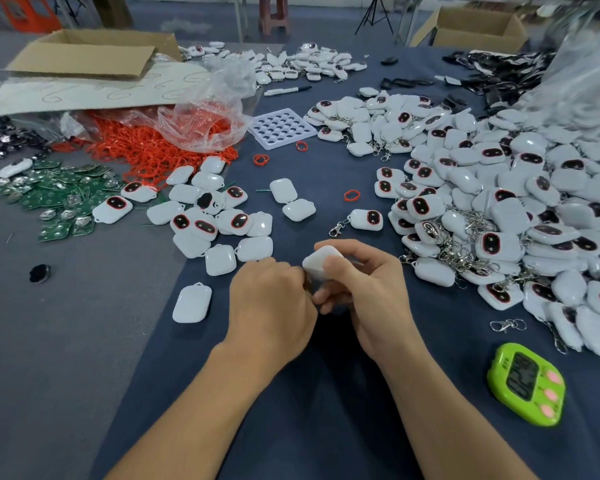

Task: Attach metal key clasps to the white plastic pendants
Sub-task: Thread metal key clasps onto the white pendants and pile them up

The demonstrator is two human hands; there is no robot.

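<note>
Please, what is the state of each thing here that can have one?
held pendant: gripped, clasp not visible.
right hand: grips the held pendant.
left hand: curled beside it; contents hidden.
lone pendant: clasp attached.
loose clasp: unattached.
cardboard box: open.
green timer: face up.

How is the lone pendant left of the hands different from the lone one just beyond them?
The far pendant has a metal clasp; the near pendant has none. The near pendant shows plain white; the far pendant a dark, red-rimmed oval. Both are white and lie on the blue cloth.
</note>
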